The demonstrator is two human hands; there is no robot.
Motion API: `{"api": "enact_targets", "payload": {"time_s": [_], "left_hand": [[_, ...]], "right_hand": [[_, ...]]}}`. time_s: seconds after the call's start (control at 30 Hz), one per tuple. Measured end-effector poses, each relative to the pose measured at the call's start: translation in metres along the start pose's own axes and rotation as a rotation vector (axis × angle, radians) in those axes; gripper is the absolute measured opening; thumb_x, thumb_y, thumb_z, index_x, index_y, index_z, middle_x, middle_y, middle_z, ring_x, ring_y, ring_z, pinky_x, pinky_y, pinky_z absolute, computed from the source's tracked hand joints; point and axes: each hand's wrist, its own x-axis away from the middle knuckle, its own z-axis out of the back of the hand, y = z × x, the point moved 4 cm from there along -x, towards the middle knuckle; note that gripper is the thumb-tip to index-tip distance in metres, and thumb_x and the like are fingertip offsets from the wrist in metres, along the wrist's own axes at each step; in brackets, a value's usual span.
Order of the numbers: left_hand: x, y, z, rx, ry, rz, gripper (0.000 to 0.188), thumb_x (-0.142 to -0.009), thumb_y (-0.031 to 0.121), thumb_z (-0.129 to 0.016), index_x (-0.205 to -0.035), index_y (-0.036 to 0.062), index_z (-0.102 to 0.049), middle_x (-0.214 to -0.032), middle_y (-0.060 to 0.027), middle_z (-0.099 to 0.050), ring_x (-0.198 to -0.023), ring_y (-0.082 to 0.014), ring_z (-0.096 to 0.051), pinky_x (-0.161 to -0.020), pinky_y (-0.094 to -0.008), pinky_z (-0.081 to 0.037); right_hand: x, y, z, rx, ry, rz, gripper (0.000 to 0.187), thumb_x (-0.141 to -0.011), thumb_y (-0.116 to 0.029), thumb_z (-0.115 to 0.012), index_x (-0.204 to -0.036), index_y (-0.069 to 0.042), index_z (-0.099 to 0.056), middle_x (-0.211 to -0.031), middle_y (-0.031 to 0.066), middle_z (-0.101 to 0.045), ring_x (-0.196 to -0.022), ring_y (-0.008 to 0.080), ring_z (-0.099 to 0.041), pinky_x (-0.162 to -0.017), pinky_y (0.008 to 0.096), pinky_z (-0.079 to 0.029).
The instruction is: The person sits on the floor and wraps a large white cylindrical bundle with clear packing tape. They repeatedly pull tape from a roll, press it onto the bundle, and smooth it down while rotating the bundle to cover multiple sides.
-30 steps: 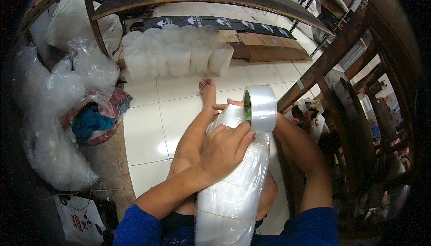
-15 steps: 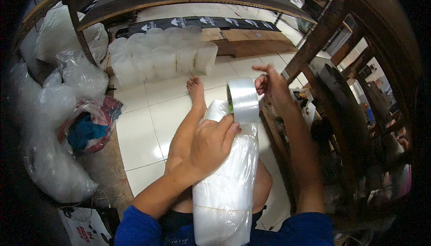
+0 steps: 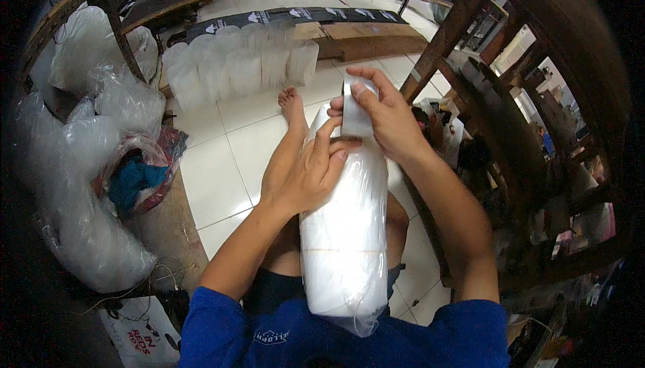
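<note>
A long bundle of clear plastic (image 3: 339, 233), white where it shines, lies lengthwise over my lap. My right hand (image 3: 386, 106) is closed around a roll of shiny clear packing tape (image 3: 357, 116) at the bundle's far end, thumb on its outer face. Its fingers partly cover the roll. On the bundle just below the tape rests my left hand (image 3: 306, 173), its fingers apart and the fingertips near the tape's lower edge. Whether a strip of tape runs from the roll onto the plastic, I cannot tell.
Several upright clear plastic rolls (image 3: 242, 65) stand on the tiled floor (image 3: 205, 180) ahead. Large plastic bags (image 3: 87, 166) pile up at left, beside a bag with blue cloth (image 3: 138, 180). A dark wooden frame (image 3: 463, 25) rises at right; a white printed bag (image 3: 138, 331) lies lower left.
My right hand, formerly off the tape beside it, has come left and taken hold of the roll. My left hand has loosened and spread its fingers on the bundle.
</note>
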Motion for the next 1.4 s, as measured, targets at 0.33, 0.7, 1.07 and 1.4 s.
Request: {"api": "enact_targets", "payload": {"time_s": [0.33, 0.7, 1.07, 1.4], "left_hand": [[0.010, -0.015, -0.016, 0.062, 0.046, -0.157, 0.066, -0.094, 0.010, -0.050, -0.147, 0.0045, -0.010, -0.119, -0.0174, -0.066, -0.133, -0.0482, -0.041, -0.118, -0.0556, -0.006], [0.009, -0.013, -0.008, 0.204, 0.031, 0.008, 0.073, -0.094, 0.006, -0.046, -0.154, -0.0007, -0.004, -0.119, -0.0150, -0.068, -0.122, -0.0322, -0.058, -0.115, -0.0416, -0.029], [0.013, 0.005, -0.001, -0.015, 0.084, -0.048, 0.068, -0.094, 0.004, -0.045, -0.152, -0.0015, -0.012, -0.119, -0.0109, -0.070, -0.122, -0.0304, -0.059, -0.113, -0.0428, -0.033], [0.018, 0.003, -0.003, -0.044, 0.107, -0.117, 0.064, -0.094, 0.004, -0.044, -0.152, 0.0007, -0.018, -0.121, -0.0176, -0.067, -0.120, -0.0372, -0.059, -0.104, -0.0435, -0.044]], "right_hand": [[0.026, -0.030, -0.008, -0.141, 0.063, -0.120, 0.041, -0.102, -0.019, -0.050, -0.137, 0.000, -0.039, -0.105, 0.0203, -0.066, -0.095, 0.0274, -0.070, -0.078, 0.0386, -0.060], [0.078, -0.038, -0.005, 0.046, 0.030, -0.124, 0.043, -0.100, -0.020, -0.055, -0.136, 0.001, -0.045, -0.104, 0.0177, -0.068, -0.095, 0.0228, -0.070, -0.081, 0.0328, -0.058], [0.185, -0.037, -0.044, -0.234, -0.038, -0.231, 0.046, -0.099, -0.006, -0.055, -0.142, -0.001, -0.038, -0.120, 0.0147, -0.061, -0.108, 0.0187, -0.063, -0.090, 0.0320, -0.053], [0.200, -0.031, -0.053, -0.150, -0.049, -0.060, 0.054, -0.096, -0.004, -0.061, -0.144, -0.002, -0.036, -0.123, 0.0140, -0.058, -0.112, 0.0172, -0.060, -0.092, 0.0314, -0.053]]}}
